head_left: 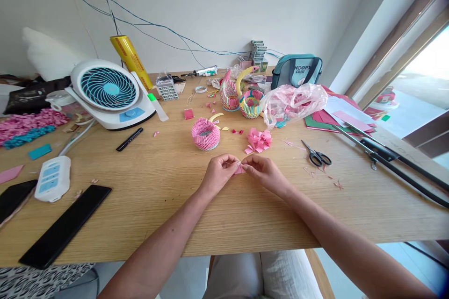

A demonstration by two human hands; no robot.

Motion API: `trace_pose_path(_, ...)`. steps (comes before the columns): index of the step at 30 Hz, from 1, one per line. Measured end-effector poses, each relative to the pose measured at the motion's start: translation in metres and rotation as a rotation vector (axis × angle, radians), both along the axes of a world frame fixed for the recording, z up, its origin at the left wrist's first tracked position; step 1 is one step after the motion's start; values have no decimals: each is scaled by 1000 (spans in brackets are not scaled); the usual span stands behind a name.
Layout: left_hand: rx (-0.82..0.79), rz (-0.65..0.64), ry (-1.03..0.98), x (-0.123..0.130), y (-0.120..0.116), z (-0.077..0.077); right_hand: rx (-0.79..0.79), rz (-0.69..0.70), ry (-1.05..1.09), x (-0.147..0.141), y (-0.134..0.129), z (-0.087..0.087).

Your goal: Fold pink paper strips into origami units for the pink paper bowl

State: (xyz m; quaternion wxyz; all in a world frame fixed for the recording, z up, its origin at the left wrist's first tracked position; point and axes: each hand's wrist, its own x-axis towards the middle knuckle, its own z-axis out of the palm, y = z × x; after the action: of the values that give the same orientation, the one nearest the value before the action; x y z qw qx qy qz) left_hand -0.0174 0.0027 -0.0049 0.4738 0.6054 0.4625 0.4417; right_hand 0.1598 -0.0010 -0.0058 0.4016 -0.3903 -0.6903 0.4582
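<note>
Between my two hands is a small piece of pink paper (239, 169), pinched from both sides just above the table. My left hand (221, 170) has its thumb and forefinger closed on the paper's left side. The fingers of my right hand (261, 172) grip its right side. Just beyond them lies a loose pile of pink paper slips (258, 140). To its left stands a pink folded-paper basket (205, 134) with a curved yellow strip at its rim. The exact folds in the held paper are too small to make out.
Black scissors (317, 155) lie to the right near paper scraps. Farther back stand a folded-paper swan (249, 98) and a crumpled plastic bag (294, 103). A white fan (108, 91), black marker (129, 139) and power strip (52, 178) occupy the left. Metal rods (389, 163) lie far right.
</note>
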Motion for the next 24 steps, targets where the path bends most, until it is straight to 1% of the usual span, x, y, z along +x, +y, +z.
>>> trace_pose_path(2, 5, -12, 15, 1, -1, -1, -54, 8, 13, -1, 2, -2)
trace_pose_path(7, 27, -40, 26, 1, -2, -2, -89, -1, 21, -1, 4, -6)
trace_pose_path(11, 13, -62, 26, 0, -2, -2, -82, -8, 15, 0, 4, -5)
trace_pose_path(16, -72, -83, -58, 1, -3, 1, -51, -21, -43, 0, 3, -5)
trace_pose_path(20, -103, -81, -82, 3, -4, 3, -55, -58, -119, 0, 3, -6)
trace_pose_path(22, -117, -64, -95, 4, -5, 5, -58, -51, -126, 2, 3, -5)
trace_pose_path(24, -170, -42, -132, 4, -5, 7, 17, -34, -101, 4, 2, -4)
